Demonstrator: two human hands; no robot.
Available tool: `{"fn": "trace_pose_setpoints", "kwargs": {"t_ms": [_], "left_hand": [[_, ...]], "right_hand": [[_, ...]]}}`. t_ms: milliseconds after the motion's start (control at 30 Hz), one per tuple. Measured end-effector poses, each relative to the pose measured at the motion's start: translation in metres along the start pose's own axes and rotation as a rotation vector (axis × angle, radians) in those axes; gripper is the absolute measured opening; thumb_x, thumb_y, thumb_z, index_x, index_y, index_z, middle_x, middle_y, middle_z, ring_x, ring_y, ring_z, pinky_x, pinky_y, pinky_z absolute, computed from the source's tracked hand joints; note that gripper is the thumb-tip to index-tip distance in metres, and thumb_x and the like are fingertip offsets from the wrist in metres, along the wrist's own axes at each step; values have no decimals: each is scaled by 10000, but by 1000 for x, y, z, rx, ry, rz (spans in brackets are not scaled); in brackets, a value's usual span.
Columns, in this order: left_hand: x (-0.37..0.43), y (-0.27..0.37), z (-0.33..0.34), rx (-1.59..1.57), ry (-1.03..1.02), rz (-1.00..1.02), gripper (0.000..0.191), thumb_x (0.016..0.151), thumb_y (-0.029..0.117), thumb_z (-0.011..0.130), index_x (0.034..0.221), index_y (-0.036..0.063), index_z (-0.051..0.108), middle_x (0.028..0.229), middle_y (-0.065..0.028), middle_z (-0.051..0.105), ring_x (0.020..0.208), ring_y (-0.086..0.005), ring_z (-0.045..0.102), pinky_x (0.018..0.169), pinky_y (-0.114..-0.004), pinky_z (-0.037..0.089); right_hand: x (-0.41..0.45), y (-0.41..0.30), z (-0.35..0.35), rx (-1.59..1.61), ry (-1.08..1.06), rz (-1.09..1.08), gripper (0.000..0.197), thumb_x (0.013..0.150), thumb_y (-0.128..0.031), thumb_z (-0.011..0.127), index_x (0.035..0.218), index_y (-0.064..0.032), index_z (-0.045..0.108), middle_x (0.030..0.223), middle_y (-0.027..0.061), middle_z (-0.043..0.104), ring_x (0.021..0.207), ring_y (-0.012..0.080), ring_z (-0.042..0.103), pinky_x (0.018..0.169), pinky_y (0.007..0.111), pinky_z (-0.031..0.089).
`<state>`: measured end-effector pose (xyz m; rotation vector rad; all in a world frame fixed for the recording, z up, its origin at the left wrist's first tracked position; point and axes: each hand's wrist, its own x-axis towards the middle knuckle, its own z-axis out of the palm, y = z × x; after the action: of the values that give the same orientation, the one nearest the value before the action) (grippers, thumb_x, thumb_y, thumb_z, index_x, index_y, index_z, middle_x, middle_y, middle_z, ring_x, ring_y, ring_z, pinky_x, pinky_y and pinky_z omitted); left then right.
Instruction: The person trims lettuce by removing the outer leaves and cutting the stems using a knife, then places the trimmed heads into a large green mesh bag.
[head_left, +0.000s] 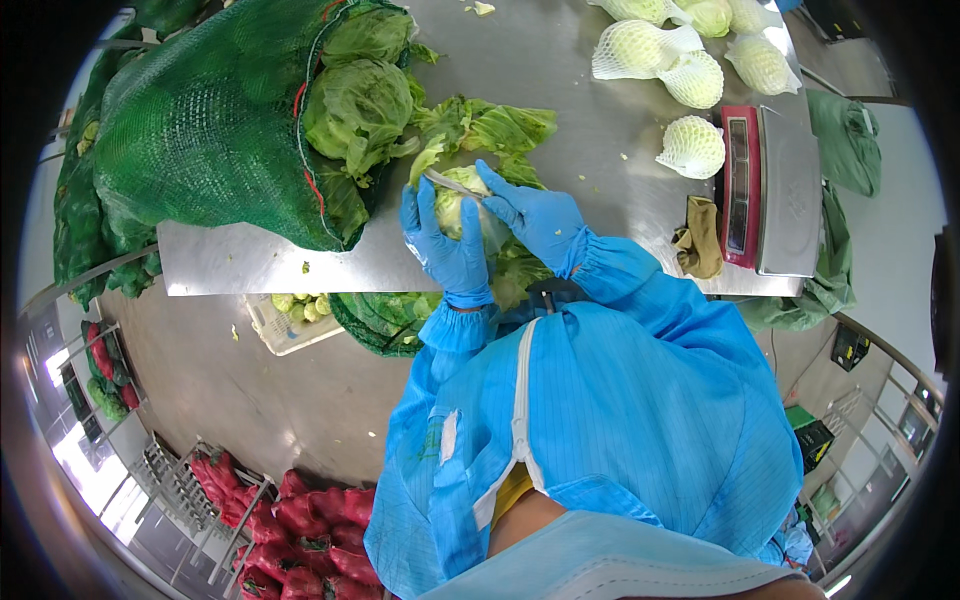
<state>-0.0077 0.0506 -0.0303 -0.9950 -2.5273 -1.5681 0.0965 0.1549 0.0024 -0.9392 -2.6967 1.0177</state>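
Observation:
My left hand (452, 244), in a blue glove, cups a pale green cabbage head (451, 212) above the steel table's near edge. My right hand (538, 219), gloved too, grips a knife whose blade (454, 184) lies across the top of the head. A strip of leaf (426, 159) stands up by the blade's tip, close to my left fingertips. The knife's handle is hidden in my right hand. Loose outer leaves (510, 129) lie just beyond the hands. To the left, a green mesh sack (202, 127) gapes open, with leafy cabbages (360, 109) at its mouth.
Several cabbages in white foam nets (691, 148) sit at the far right of the table (570, 67). A red-fronted weighing scale (780, 191) and a brown cloth (699, 238) are nearer. Below the table's edge are a crate (289, 330) and another green sack (375, 322). Red sacks (315, 540) are stacked behind.

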Motion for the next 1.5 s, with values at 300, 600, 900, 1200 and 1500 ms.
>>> {"fn": "trace_pose_setpoints", "kwargs": {"t_ms": [300,600,900,1200,1500], "left_hand": [[-18,-8,-24,-250,-30,34,527,807,190,689,1300,61,554,1402,-162,450,1304,-329,410,1109,-447,302],[33,-73,-71,-617,-516,-138,607,877,283,659,1400,48,461,1460,-105,429,1354,-241,380,1130,-384,293],[100,-25,-18,-365,-939,139,585,715,217,821,1218,13,604,1327,-133,557,1256,-277,492,1074,-393,365],[-6,13,-11,-133,-197,-48,1064,619,281,888,1461,42,282,1502,-178,277,1379,-346,287,1134,-437,264],[36,-8,-12,-444,-519,-131,1048,627,177,860,1469,53,248,1474,-140,335,1345,-299,365,1110,-420,333]], "right_hand": [[32,55,3,414,144,245,410,967,-418,525,1244,-132,625,781,161,636,675,187,599,643,337,484],[20,68,-10,406,236,373,538,941,-379,576,1389,-96,480,1094,164,672,999,222,642,859,314,486],[49,28,-17,841,-166,29,619,809,-306,771,1359,-145,538,712,14,581,541,78,501,465,251,412],[33,43,25,686,199,-149,545,921,-395,611,1392,-152,485,723,116,634,514,183,569,434,326,425],[12,21,-44,60,-318,-77,651,998,-477,378,1537,-207,131,910,211,662,597,332,634,535,381,501]]}}
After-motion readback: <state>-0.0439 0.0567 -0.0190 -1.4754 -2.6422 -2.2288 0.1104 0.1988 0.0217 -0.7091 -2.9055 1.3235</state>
